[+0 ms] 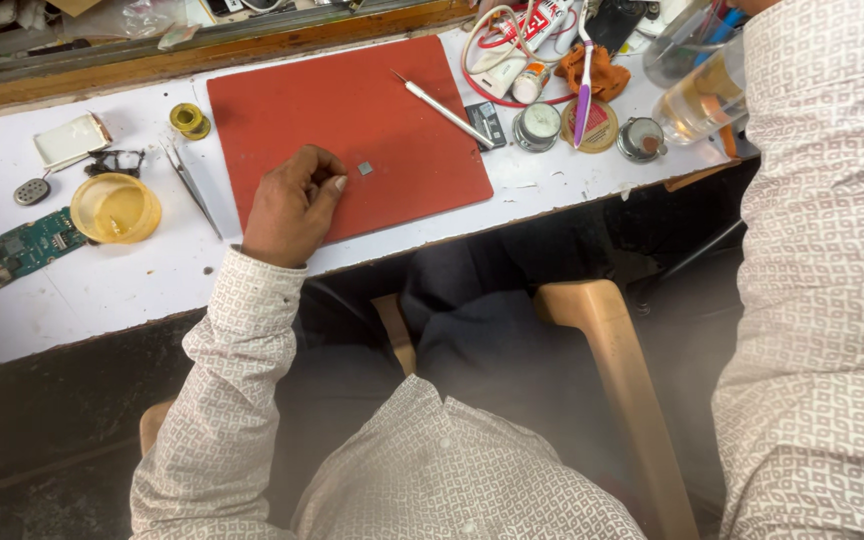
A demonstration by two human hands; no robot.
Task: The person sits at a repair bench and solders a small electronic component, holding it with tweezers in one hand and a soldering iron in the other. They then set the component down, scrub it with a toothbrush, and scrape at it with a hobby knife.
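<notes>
While your left hand (292, 208) rested on the flat red rubber work mat (392, 110), its fingers were curled loosely together with nothing clamped between them, the thumb tip lying just beside the small square grey chip (365, 168) without touching it. That chip lay bare on the mat, near its middle. Your right hand was out of view: the patterned sleeve (822, 200) reached up past the clear glass jar (697, 95) at the bench's far right, so I could not tell what it gripped. The risk, as I judged it, was the chip itself: so small and loose, a brush of your thumb or cuff could have flicked it off the mat toward the white bench's (102, 290) edge and the dark floor. The slim metal tweezers (190, 185) lay well apart, left of the mat, near the shallow yellow dish (115, 208).
</notes>
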